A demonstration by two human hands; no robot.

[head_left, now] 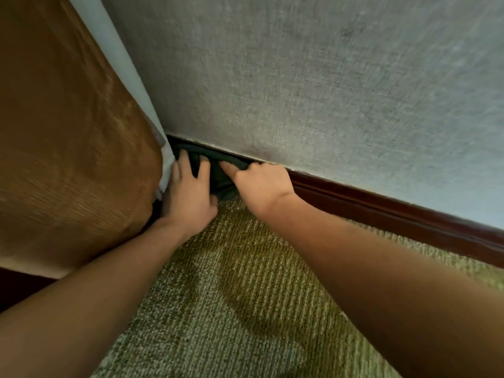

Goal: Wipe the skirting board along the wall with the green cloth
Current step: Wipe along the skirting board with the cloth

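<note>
A dark green cloth [218,174] lies bunched against the dark red-brown skirting board [381,211] at the foot of the grey wall, close to the corner by the curtain. My left hand [188,192] presses on the cloth with straight, spread fingers. My right hand [261,184] lies on the cloth's right part, its thumb stretched over the fabric and its fingers curled over the cloth's top edge against the board. Most of the cloth is hidden under both hands.
A brown curtain [68,145] with a pale lining [141,99] hangs at the left, touching my left hand. A textured grey wall [327,85] rises above the board. Green-beige carpet [231,296] covers the floor. The skirting board runs on to the right.
</note>
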